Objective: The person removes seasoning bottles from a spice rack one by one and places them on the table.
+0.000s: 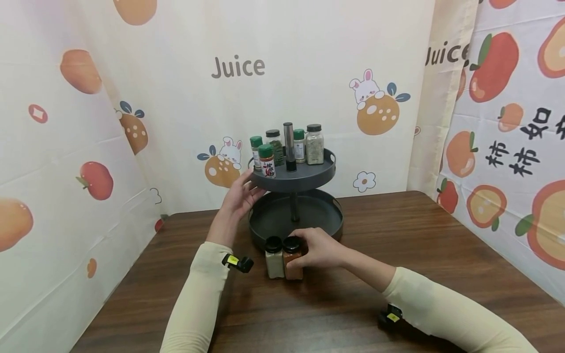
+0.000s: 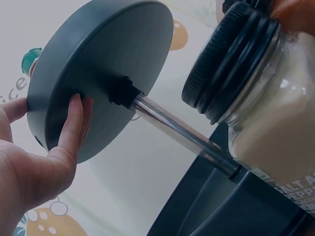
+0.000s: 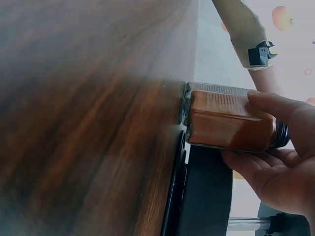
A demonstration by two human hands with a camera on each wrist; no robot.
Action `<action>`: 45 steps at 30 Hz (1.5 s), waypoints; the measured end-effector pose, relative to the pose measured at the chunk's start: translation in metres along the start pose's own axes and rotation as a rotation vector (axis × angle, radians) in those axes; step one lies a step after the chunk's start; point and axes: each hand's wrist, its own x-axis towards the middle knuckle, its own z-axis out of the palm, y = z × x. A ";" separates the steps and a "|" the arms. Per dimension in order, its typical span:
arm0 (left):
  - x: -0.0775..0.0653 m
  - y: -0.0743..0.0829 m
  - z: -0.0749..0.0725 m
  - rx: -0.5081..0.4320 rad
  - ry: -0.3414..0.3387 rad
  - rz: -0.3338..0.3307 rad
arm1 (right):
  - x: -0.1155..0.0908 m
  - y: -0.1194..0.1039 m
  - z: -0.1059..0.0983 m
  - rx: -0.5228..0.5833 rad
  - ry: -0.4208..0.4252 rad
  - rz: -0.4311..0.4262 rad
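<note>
A dark grey two-tier turntable rack [image 1: 304,181] stands on the table. My left hand [image 1: 238,198] grips the left rim of its upper tray, with the thumb at the outer side and fingers underneath. In front of the lower tray [image 1: 271,215], my right hand [image 1: 321,248] holds a black-capped glass jar of orange-red spice [image 3: 226,123] between thumb and fingers. The jar is upright, its base close to the tabletop. Right beside it on the left stands a similar jar of pale seasoning [image 1: 275,265], its label partly readable in the left wrist view.
Several spice bottles stand on the upper tray, among them a red-labelled green-capped bottle [image 1: 267,162] and a black-capped jar [image 1: 315,145]. A post [image 1: 289,144] rises through the middle. The brown wooden table [image 1: 419,235] meets fruit-printed curtains [image 1: 176,73] behind and at both sides.
</note>
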 end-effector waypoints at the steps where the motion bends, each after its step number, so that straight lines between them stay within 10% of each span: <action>1: 0.000 0.000 0.000 -0.001 -0.001 0.000 | 0.000 0.000 0.000 -0.002 -0.004 0.000; 45: 0.000 0.000 0.000 0.000 -0.018 0.006 | 0.001 -0.007 -0.013 0.016 -0.020 0.077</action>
